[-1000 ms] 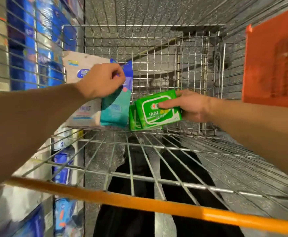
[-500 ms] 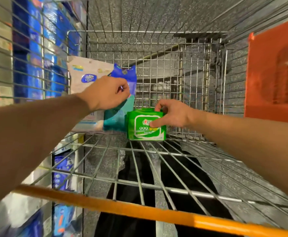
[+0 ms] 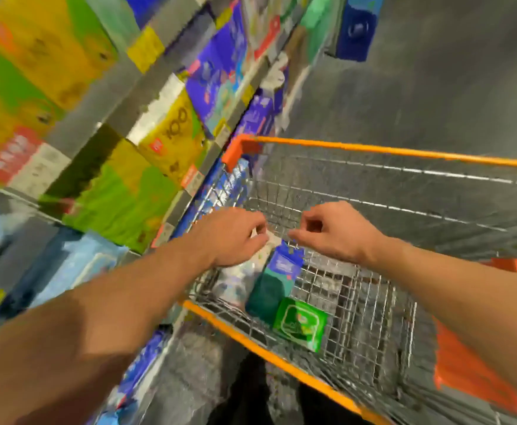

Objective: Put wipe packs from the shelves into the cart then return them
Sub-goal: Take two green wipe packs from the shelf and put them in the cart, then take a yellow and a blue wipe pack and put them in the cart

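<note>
A: Where are the wipe packs right now?

B: In the cart (image 3: 383,153). The green pack (image 3: 300,323) lies against the near wire end, the right hand no longer on it as it was half a second ago. The blue and teal pack (image 3: 274,282) leans just beside it, and a pale pack (image 3: 235,276) sits to its left, mostly hidden under the left hand

A: And the hands?

B: The left hand (image 3: 231,237) seems to pinch the top edge of the pale pack, though blur makes that hard to confirm. The right hand (image 3: 332,230) has come up off the green pack; its fingers are curled and it looks to nip the top of the blue and teal pack, but I cannot tell for sure

A: What else has changed?

B: The view has swung up, so the shelves (image 3: 147,96) of boxed goods on the left now show. I judge the loading done and the return to the shelves about to start
</note>
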{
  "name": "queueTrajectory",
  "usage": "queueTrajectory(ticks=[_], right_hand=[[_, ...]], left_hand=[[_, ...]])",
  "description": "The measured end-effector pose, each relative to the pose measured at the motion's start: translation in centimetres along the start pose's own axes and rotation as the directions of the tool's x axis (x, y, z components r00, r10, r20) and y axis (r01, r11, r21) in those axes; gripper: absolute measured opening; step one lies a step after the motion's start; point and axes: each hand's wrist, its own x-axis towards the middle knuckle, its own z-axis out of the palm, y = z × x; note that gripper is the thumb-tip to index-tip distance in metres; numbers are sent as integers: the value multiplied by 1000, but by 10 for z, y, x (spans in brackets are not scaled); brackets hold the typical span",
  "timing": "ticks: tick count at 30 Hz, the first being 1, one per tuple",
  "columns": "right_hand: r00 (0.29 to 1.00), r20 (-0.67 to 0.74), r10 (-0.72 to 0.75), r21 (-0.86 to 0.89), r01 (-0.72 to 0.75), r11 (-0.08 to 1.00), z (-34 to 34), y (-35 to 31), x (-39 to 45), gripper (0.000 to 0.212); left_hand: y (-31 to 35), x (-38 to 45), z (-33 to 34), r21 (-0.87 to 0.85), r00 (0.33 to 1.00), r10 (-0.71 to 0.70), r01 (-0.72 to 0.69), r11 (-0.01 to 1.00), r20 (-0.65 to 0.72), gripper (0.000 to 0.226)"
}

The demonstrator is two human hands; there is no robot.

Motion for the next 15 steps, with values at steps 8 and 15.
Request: queueTrajectory(ticks=[8,15], right_hand=[[883,53,-466,-253,463,849,-78,-213,-23,50],[596,320,-737,-420,786,453,-81,-411,-116,47]], left_hand=[[42,-205,-146,121,879,-363,415,902,-310,37],[78,-441,-209,213,656,-503,703,678,-563,69]])
